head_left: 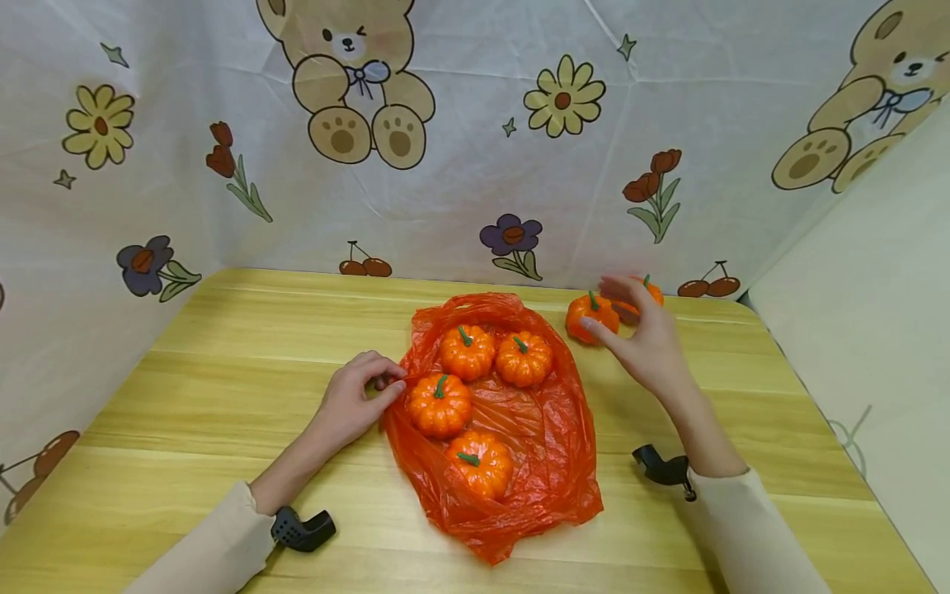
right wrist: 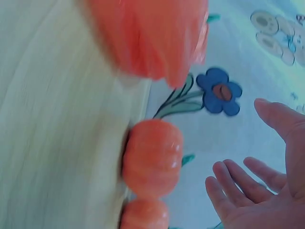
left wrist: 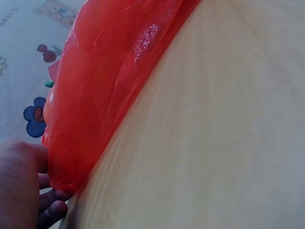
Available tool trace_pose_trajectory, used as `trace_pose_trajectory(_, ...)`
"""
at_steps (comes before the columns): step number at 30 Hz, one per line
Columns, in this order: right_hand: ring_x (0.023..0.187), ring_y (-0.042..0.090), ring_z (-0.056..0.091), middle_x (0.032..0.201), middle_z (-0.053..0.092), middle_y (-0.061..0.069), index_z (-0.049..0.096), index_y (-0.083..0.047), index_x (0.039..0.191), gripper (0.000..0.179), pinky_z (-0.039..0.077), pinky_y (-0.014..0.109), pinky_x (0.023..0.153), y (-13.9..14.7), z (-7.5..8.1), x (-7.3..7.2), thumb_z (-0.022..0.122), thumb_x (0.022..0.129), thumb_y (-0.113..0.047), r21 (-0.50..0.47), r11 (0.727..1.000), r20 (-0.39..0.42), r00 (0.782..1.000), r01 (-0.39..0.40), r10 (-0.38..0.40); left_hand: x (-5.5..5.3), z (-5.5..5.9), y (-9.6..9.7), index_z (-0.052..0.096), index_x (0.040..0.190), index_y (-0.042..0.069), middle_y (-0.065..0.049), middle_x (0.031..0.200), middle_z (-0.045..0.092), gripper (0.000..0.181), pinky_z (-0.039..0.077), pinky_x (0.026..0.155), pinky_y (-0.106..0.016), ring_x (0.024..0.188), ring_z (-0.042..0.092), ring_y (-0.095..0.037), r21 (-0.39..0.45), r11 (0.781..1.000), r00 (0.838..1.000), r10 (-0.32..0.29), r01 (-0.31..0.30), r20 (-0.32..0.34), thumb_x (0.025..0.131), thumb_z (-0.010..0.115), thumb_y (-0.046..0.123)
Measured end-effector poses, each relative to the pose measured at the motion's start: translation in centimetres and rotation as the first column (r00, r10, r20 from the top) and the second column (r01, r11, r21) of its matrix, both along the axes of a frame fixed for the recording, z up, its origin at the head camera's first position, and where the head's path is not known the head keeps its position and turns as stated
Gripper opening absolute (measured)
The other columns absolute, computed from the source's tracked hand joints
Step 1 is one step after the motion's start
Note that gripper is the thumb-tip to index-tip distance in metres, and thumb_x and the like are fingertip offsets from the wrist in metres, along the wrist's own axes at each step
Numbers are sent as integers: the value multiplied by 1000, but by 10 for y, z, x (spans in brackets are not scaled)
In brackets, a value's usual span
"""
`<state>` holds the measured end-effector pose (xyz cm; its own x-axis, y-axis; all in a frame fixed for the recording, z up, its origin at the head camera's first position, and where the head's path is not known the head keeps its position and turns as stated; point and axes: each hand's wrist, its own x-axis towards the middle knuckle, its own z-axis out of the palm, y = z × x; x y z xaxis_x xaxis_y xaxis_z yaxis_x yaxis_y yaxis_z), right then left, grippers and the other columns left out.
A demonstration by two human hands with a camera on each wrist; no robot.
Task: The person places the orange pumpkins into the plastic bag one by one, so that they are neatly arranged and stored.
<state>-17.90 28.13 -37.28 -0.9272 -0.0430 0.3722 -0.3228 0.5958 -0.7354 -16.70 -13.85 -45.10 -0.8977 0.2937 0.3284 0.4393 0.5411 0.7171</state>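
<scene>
A red plastic bag (head_left: 545, 450) lies spread open on the table, with several small orange toy pumpkins (head_left: 439, 406) inside its rim. At its left edge my left hand (head_left: 356, 394) pinches the thin film between thumb and fingers; the left wrist view shows the bag's side (left wrist: 109, 86) rising from that grip. My right hand (head_left: 649, 342) hovers at the back right, thumb and fingers spread apart. Beneath and beside it stand two more pumpkins: one nearer the bag (head_left: 586, 320), the other (head_left: 655, 291) partly hidden behind the fingers. In the right wrist view the palm faces the nearer pumpkin (right wrist: 153, 157).
The wooden table (head_left: 245, 379) meets a white cloth backdrop (head_left: 460, 107) printed with bears and flowers, right behind the two loose pumpkins. A pale wall (head_left: 853, 330) borders the right side. Black wrist cameras (head_left: 303, 530) sit at both cuffs.
</scene>
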Motion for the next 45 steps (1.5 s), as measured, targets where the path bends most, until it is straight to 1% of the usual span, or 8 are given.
trace_pose_trajectory(6,135,40,55,143,60,19,49,-4,151,67,46,58,111,15,-2,-3,81,94,-21,9,997,17,997,76,-76,0,0,-1,79,100,16,4,91,66,9,47,75,-27,84,56,-14,4,1000,1000,-1,1,1,94,77,9)
trace_pose_trajectory(11,136,38,56,141,62,17,52,-4,148,64,45,57,113,19,-3,-5,81,94,-23,13,995,14,995,94,-94,0,-1,-1,79,100,16,5,91,65,9,47,75,-27,84,56,-13,5,1000,1000,0,0,-3,94,77,9)
trace_pose_trajectory(19,134,48,57,148,58,26,51,-3,151,71,42,64,112,22,-14,-8,81,94,-34,164,983,98,990,86,-103,0,0,-1,79,100,16,5,90,65,8,47,75,-27,84,56,-13,1,1000,1000,-1,1,-8,94,77,9)
trace_pose_trajectory(23,139,48,52,151,55,27,49,-1,153,78,39,65,115,23,-19,-9,81,93,-40,227,972,123,988,66,-96,0,0,-1,79,100,15,5,91,65,8,47,75,-27,84,56,-13,-2,1000,1000,0,0,-7,94,77,9)
trace_pose_trajectory(27,140,48,50,149,57,27,51,1,151,75,37,66,116,23,-24,-11,82,93,-36,267,963,102,993,37,-67,0,0,0,79,100,16,5,91,65,8,47,75,-27,84,56,-13,-3,1000,1000,1,-1,-5,94,78,10)
trace_pose_trajectory(33,137,46,53,144,60,25,57,2,144,66,38,65,115,21,-22,-9,84,92,-30,257,966,78,996,31,-52,0,-1,0,79,100,16,5,91,65,8,47,75,-26,84,56,-13,-3,1000,1000,3,-3,-1,95,78,11)
trace_pose_trajectory(41,128,45,53,139,57,25,67,2,132,55,44,63,106,19,-28,-10,87,88,-25,273,961,20,998,52,-59,-1,-2,0,79,99,16,5,90,65,9,47,75,-26,84,56,-13,7,1000,1000,1,-1,-1,94,77,9)
trace_pose_trajectory(45,126,45,55,137,55,26,67,3,128,53,50,60,105,19,-28,-10,89,86,-20,242,969,26,998,55,-63,-1,-1,0,79,99,16,5,90,65,9,47,75,-26,84,56,-13,5,1000,1000,1,-1,-1,94,77,9)
